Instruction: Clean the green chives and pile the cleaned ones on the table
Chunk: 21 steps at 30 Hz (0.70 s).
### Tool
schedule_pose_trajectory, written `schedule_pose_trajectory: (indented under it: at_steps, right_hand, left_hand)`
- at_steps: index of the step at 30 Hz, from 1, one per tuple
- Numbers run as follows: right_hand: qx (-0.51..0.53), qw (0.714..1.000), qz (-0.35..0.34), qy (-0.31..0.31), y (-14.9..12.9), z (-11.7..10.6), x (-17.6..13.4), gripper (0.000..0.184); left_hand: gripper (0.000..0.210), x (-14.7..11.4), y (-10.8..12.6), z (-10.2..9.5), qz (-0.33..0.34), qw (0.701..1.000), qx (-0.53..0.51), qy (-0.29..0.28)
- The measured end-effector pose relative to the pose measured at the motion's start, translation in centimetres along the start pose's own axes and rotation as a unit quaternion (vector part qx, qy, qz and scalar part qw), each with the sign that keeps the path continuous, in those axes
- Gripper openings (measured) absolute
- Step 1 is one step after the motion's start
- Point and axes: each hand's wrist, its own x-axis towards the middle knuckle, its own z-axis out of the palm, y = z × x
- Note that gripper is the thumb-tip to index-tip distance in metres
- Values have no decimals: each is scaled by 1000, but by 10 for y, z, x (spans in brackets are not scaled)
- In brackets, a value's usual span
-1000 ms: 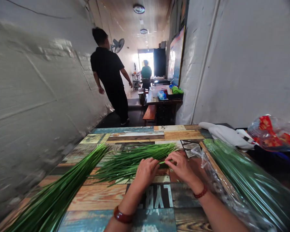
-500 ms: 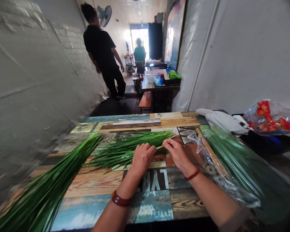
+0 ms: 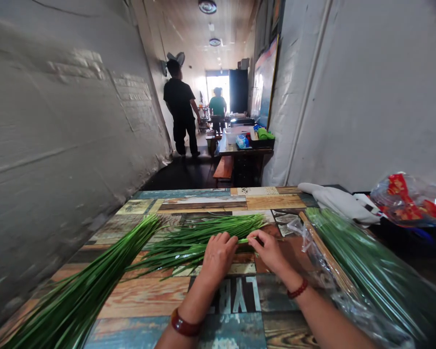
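Both grips meet over the middle of the tabletop [image 3: 145, 295]. Left hand [image 3: 220, 252]: fingers curled down on a pale stalk end [image 3: 242, 240], thumb mostly out of sight. Right hand [image 3: 267, 247]: thumb and forefinger pinch the tip of the same piece. One stalk or a few together, cannot tell.

Just beyond the hands, a loose pile [image 3: 210, 228] of long green leaves lies crosswise, pale ends toward the right edge. Nearer the left edge, a larger bunch [image 3: 105, 271] runs slantwise, pale ends toward the far edge. Along the right edge, more greens lie under clear plastic [image 3: 363, 266], a wooden stick [image 3: 325, 252] beside them. At the far right corner, a white cloth [image 3: 337, 201]; past it, a clear bag with red print [image 3: 403, 198].

Progress, by judgement: partway, with stalk ends being handled a little at a time. The greens under plastic look untouched. Whether the left bunch is finished or waiting, cannot say; same for the middle pile.

Hard to make out: what the fingertips do to the stalk; leaf tips of the left bunch, cut off at the frame; near edge of the tabletop, out of frame; contents of the red-printed bag.
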Motion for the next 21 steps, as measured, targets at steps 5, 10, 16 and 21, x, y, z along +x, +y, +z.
schedule_pose_trajectory:
  at_steps: [5, 10, 16, 21]
  right_hand:
    - [6, 1000, -6, 13, 3, 2, -1, 23]
    - [4, 1000, -16, 9, -1, 4, -2, 19]
    - [-9, 999, -44, 27, -8, 2, -4, 21]
    - [-17, 998, -45, 40, -13, 3, -5, 21]
  left_hand:
    - [26, -3, 2, 1, -10, 1000, -28, 8]
    - [26, 0, 2, 0, -7, 999, -35, -3]
    - [24, -1, 4, 4, -11, 997, -55, -53]
    - [21, -1, 5, 3, -6, 998, -34, -44]
